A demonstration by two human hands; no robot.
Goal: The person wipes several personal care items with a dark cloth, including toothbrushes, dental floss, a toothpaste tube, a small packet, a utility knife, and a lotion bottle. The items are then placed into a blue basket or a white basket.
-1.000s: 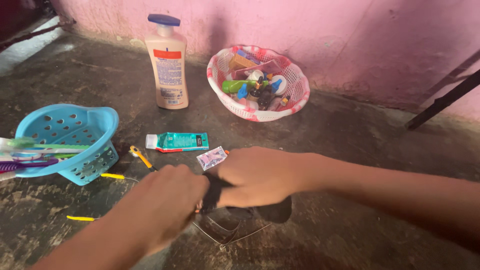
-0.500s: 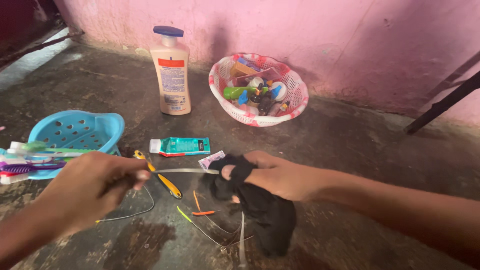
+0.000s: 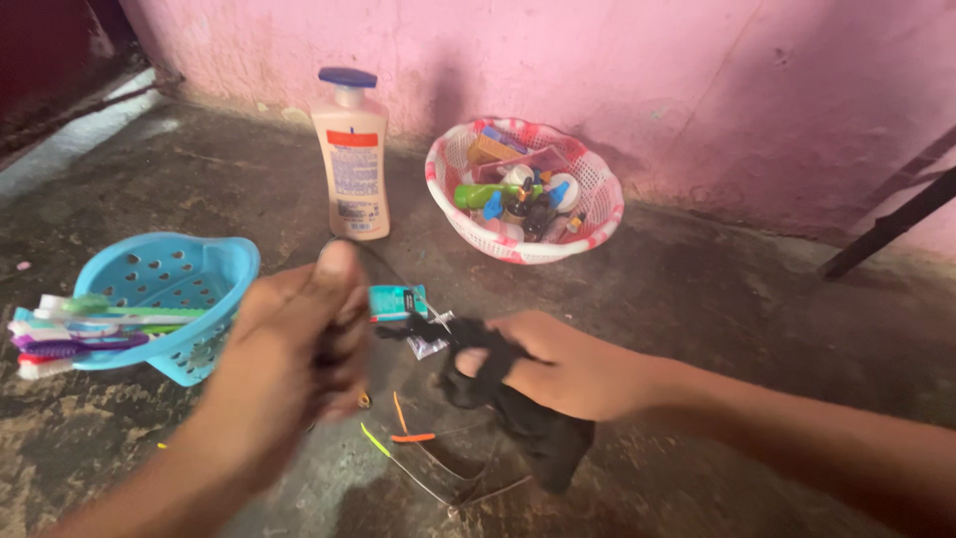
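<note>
Head view looks down on a dark, stained concrete floor point(image 3: 697, 299) that meets a pink wall point(image 3: 647, 70) at the far side. Of the things on it, the blue plastic basket point(image 3: 189, 274) at the left is the largest; toothbrushes point(image 3: 75, 329) stick out over its near-left rim. Far and right of centre sits a round pink-and-white basket point(image 3: 597, 214) filled with small bottles and packets. Between the two baskets, nearer the wall, a tall beige lotion bottle point(image 3: 352, 159) with a blue pump cap stands upright.

Closer in, the left hand point(image 3: 299, 354) is raised and blurred, fingers curled shut in a fist; a thin dark strand seems to run from it toward the right, but what it pinches cannot be told. The right hand point(image 3: 558, 364) is closed on a black cloth point(image 3: 528, 423), part of it wrapped over the fingers and the rest hanging down to the floor near centre.

Behind the left hand a green toothpaste tube point(image 3: 398, 301) lies flat, half hidden, with a small clear sachet point(image 3: 430, 345) just beside it. Below the hands, thin wire picks with orange and yellow-green tips point(image 3: 408, 436) lie scattered on the floor, just left of the cloth.
</note>
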